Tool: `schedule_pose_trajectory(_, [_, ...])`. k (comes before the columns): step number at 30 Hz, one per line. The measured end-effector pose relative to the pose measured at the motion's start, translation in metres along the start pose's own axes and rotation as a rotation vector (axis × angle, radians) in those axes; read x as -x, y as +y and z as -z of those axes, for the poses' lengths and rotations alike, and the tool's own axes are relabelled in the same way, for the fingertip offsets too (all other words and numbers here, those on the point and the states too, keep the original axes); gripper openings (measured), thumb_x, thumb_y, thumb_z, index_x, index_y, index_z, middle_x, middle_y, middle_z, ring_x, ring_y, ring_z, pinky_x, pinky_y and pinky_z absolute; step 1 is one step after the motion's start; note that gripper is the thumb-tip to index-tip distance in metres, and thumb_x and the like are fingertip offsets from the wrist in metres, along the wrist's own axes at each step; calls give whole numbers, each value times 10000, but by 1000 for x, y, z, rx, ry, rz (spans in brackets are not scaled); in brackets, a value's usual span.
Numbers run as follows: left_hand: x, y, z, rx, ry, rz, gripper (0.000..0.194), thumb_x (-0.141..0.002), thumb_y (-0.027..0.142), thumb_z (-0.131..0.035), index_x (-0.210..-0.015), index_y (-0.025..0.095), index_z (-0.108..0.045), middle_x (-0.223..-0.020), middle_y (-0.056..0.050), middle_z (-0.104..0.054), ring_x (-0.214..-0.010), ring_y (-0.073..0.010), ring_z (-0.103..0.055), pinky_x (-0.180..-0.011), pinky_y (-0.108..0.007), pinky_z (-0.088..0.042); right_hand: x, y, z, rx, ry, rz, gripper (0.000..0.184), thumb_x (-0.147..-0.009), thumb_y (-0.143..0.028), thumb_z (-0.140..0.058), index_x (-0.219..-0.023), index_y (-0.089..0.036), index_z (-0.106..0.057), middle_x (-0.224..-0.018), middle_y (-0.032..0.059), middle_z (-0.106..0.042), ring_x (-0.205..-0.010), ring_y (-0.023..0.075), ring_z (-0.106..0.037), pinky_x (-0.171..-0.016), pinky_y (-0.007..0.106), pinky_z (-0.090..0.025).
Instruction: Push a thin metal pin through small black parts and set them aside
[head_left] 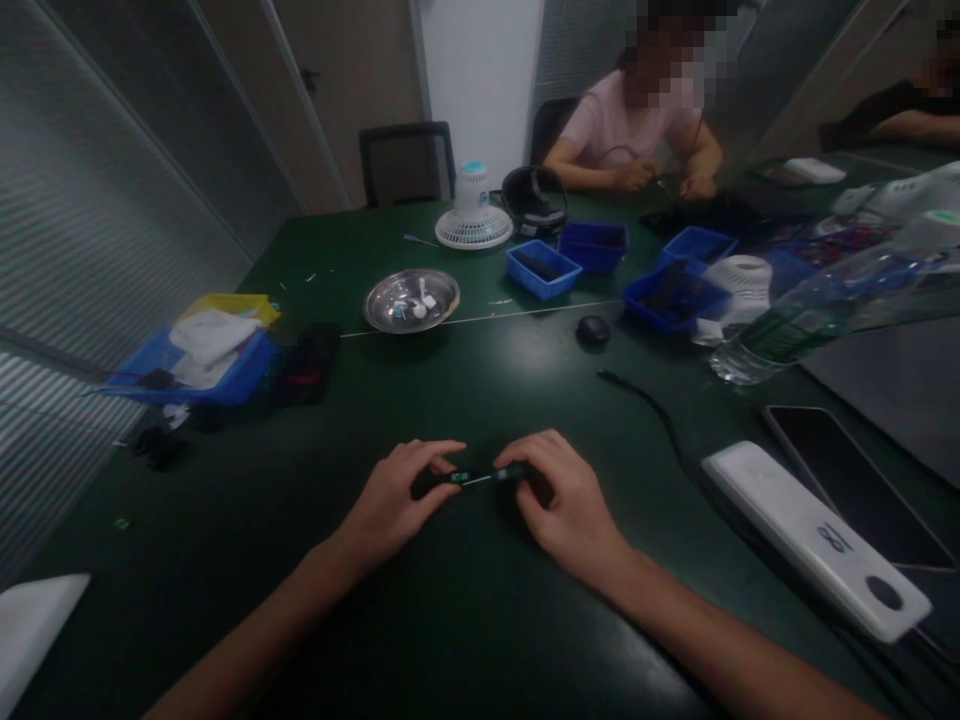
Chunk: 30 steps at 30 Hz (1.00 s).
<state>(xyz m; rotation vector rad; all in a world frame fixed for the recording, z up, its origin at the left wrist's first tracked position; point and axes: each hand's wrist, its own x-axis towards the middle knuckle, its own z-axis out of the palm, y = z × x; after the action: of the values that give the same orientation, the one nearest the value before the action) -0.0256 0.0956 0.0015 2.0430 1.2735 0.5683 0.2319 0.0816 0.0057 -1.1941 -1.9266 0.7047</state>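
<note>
L hand (394, 495) pinched on small green part (460, 478), prob. a circuit bd (blurry). R hand (559, 490), just beside, clamped on thin-shafted tool (504, 473), tip twd the part. Metal bowl (380, 303) beyond L hand; blk mouse (593, 331) beyond R.

An office-like workroom with green table (450, 390), chair (405, 165), blinds (45, 430), blue bins (556, 284)

From the wearer's head, the only camera faces forward and down over a dark green table (480, 385). The left hand (397, 497) and right hand (559, 492) lie near, low in view; a white desk fan (474, 222) stands farther off at 12 o'clock.
</note>
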Motion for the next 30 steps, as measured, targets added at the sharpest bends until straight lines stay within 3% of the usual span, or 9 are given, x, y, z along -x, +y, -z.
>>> schedule_pose_trajectory(6, [-1, 1, -6, 18, 16, -24, 504, -932, 168, -731, -1383, 340, -585, -1105, 7, -724, -1053, -199, -677, -959, -394, -511, 1, 2, -2, 80, 101, -56, 353, -786, 36, -509, -953, -236, -660, -1024, 54, -707, -1021, 262, -604, -852, 408, -491])
schedule_pose_trajectory(30, [1, 0, -4, -3, -4, -43, 472, -959, 185, -690, -1396, 318, -574, -1128, -28, -707, -1051, -214, -665, -938, -406, -532, 1, 2, -1, 108, 69, -95, 362, -797, 28, -514, -971, -249, -667, -1046, 52, -713, -1033, 271, -605, -844, 416, -506])
